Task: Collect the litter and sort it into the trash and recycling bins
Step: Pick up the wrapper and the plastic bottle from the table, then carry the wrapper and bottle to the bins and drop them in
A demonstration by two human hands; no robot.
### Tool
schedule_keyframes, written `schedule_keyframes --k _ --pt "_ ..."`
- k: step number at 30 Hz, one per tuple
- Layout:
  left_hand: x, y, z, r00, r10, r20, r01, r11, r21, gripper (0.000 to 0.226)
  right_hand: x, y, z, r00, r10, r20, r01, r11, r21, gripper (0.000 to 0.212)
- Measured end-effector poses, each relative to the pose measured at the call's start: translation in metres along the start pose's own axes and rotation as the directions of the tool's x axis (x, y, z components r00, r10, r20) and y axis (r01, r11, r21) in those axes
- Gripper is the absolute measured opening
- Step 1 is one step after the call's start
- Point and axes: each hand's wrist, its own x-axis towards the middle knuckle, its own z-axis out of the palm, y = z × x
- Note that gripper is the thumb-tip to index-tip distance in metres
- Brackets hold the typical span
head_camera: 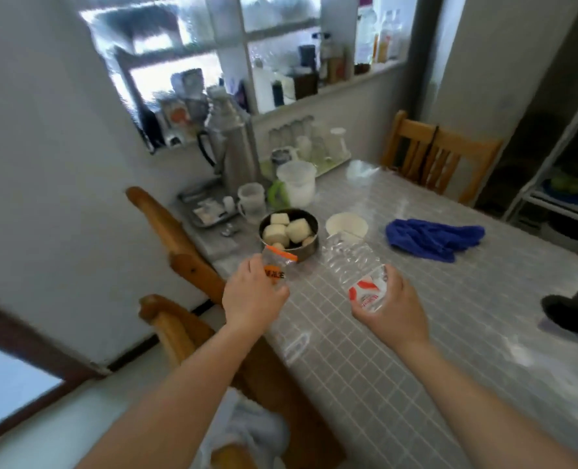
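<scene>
My left hand [252,294] grips a clear plastic wrapper with orange print [278,265], held just above the table's left edge. In my right hand [390,304] is an empty clear plastic bottle with a red and white label [355,265]; its neck points away from me toward a white bowl. Both hands hover over the grey tiled table [416,350]. No trash or recycling bin shows in this view.
A metal pot of white buns [289,233] stands just beyond the wrapper, a white bowl [346,224] beside it. A blue cloth [433,236] and a black object [575,311] lie to the right. Jugs, a thermos and a tray crowd the far end. Wooden chairs [179,252] line the left side.
</scene>
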Motion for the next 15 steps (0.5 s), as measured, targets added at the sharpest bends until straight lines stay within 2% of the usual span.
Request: schedule_keyframes --k 3,5,7,11,15 --pt "-0.004 -0.053 -0.052 0.985 -0.097 -0.139 0.09 0.994 -0.055 0.068 0.006 -0.07 0.023 0.99 -0.134 0.054 0.131 0.99 0.048 0.098" --pt "-0.013 -0.094 -0.084 0.958 -0.181 -0.224 0.159 0.981 -0.115 0.069 0.002 -0.12 0.04 0.968 -0.241 0.076 0.234 0.968 0.091 0.098" --pt "-0.026 -0.133 -0.113 0.922 -0.273 -0.276 0.255 0.962 -0.099 0.067 -0.01 -0.169 0.057 0.943 -0.32 0.091 0.308 0.943 0.13 0.097" --pt "-0.062 -0.211 -0.167 0.819 -0.417 -0.394 0.414 0.905 -0.097 0.065 -0.044 -0.261 0.1 0.907 -0.391 0.159 0.347 0.904 0.249 0.098" --pt "-0.106 -0.295 -0.216 0.745 -0.474 -0.47 0.485 0.868 -0.106 0.06 -0.091 -0.348 0.154 0.857 -0.475 0.201 0.408 0.862 0.3 0.086"
